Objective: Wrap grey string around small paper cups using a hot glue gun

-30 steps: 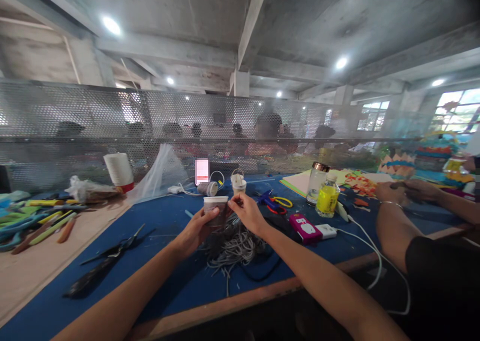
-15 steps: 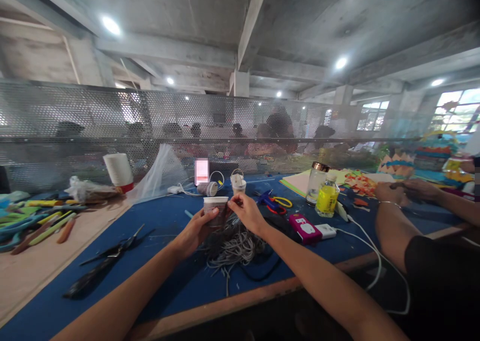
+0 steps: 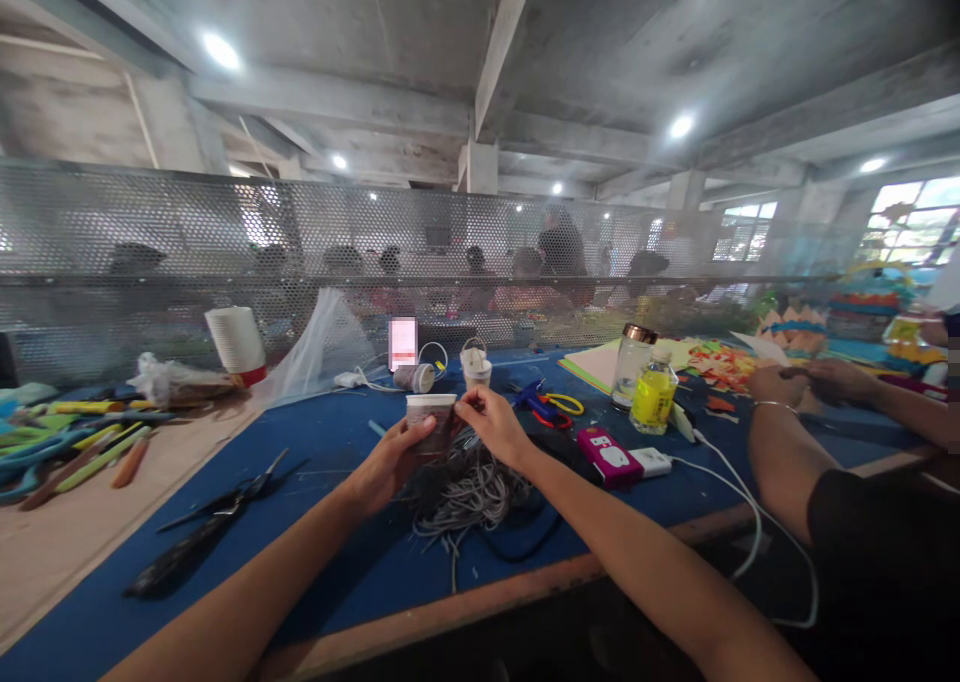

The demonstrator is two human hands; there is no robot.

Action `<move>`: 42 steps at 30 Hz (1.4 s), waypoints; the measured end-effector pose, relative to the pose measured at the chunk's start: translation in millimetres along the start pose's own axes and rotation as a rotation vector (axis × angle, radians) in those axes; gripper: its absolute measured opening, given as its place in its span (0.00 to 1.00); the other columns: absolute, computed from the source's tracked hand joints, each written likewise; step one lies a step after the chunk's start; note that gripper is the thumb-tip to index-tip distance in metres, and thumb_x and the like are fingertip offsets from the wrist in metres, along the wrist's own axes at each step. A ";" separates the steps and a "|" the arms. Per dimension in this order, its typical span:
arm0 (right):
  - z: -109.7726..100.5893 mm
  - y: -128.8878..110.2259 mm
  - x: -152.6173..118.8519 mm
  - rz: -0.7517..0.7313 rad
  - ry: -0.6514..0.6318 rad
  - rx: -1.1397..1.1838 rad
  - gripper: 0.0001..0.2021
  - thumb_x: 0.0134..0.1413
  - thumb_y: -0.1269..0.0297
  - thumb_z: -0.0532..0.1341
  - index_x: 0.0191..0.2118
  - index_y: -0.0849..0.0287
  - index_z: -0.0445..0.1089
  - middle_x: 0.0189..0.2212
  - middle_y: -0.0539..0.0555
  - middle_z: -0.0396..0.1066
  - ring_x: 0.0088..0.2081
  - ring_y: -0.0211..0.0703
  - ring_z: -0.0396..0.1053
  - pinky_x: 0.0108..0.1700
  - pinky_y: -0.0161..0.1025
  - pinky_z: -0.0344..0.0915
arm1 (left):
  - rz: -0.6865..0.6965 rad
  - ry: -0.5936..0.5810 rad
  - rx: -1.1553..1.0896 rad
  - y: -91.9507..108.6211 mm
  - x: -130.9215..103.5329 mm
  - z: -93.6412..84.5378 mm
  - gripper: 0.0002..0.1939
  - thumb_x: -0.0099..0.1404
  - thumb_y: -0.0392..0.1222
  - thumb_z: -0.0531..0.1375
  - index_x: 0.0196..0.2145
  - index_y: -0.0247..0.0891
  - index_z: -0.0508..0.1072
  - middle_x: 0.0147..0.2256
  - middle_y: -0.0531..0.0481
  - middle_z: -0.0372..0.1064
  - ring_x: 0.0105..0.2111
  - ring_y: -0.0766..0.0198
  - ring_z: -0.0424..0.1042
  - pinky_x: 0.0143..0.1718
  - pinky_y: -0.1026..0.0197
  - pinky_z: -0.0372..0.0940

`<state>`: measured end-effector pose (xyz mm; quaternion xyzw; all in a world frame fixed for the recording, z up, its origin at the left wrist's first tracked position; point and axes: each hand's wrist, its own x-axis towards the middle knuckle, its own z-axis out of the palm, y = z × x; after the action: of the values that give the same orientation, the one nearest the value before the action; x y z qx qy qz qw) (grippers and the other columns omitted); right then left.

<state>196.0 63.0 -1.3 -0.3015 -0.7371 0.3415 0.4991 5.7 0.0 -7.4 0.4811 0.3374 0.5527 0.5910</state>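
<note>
My left hand (image 3: 391,459) is wrapped round a small cup (image 3: 431,402) with a pale rim and a darker, greyish side, held upright above the blue table. Close by its right side, my right hand (image 3: 496,428) is closed in a pinch; whatever lies between the fingertips is too small to make out. Beneath both hands spreads a tangled heap of grey cord (image 3: 487,497). Just behind them stand a white cup with a looped handle (image 3: 476,370) and a greyish cup lying on its side (image 3: 414,377).
Black-handled scissors (image 3: 225,507) lie at left, near assorted tools (image 3: 97,447) and stacked paper cups (image 3: 236,342). To the right are a glue gun (image 3: 536,399), a magenta box (image 3: 609,457), a yellow bottle (image 3: 654,397), a glass jar (image 3: 634,362) and a co-worker's hands (image 3: 817,382).
My hands and the cup stay practically where they were. At right, a pale sheet now shows above the co-worker's hands.
</note>
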 end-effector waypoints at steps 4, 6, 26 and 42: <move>-0.1 -0.1 0.3 0.004 0.007 0.003 0.07 0.61 0.59 0.63 0.36 0.56 0.71 0.32 0.50 0.76 0.36 0.43 0.75 0.45 0.40 0.69 | 0.000 -0.003 -0.009 2.3 -1.3 2.2 0.25 0.61 0.50 0.72 0.52 0.33 0.81 0.49 0.37 0.81 0.47 0.50 0.79 0.47 0.55 0.69; 0.0 -0.8 0.2 0.012 0.002 0.022 0.07 0.61 0.59 0.63 0.35 0.56 0.70 0.31 0.49 0.77 0.36 0.43 0.75 0.45 0.40 0.69 | -0.005 -0.007 -0.013 4.1 -2.4 3.8 0.24 0.62 0.50 0.72 0.51 0.33 0.81 0.49 0.37 0.81 0.46 0.50 0.79 0.47 0.56 0.70; -0.1 -2.7 1.5 0.034 -0.026 0.085 0.07 0.61 0.59 0.64 0.35 0.55 0.69 0.30 0.49 0.77 0.34 0.43 0.76 0.44 0.40 0.70 | -0.023 -0.015 -0.012 6.6 -3.9 4.2 0.22 0.61 0.50 0.71 0.49 0.34 0.82 0.49 0.38 0.81 0.46 0.50 0.79 0.46 0.55 0.71; 0.7 -3.9 1.9 0.076 -0.069 0.209 0.10 0.60 0.55 0.65 0.34 0.55 0.69 0.27 0.48 0.76 0.31 0.43 0.77 0.41 0.41 0.73 | -0.022 -0.061 -0.023 2.7 -2.8 -2.4 0.22 0.65 0.51 0.68 0.51 0.34 0.82 0.50 0.38 0.80 0.47 0.50 0.78 0.47 0.55 0.70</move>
<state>194.4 62.1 2.7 -0.2637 -0.7025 0.4453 0.4886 2.2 -2.4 -6.0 0.4872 0.3178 0.5351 0.6127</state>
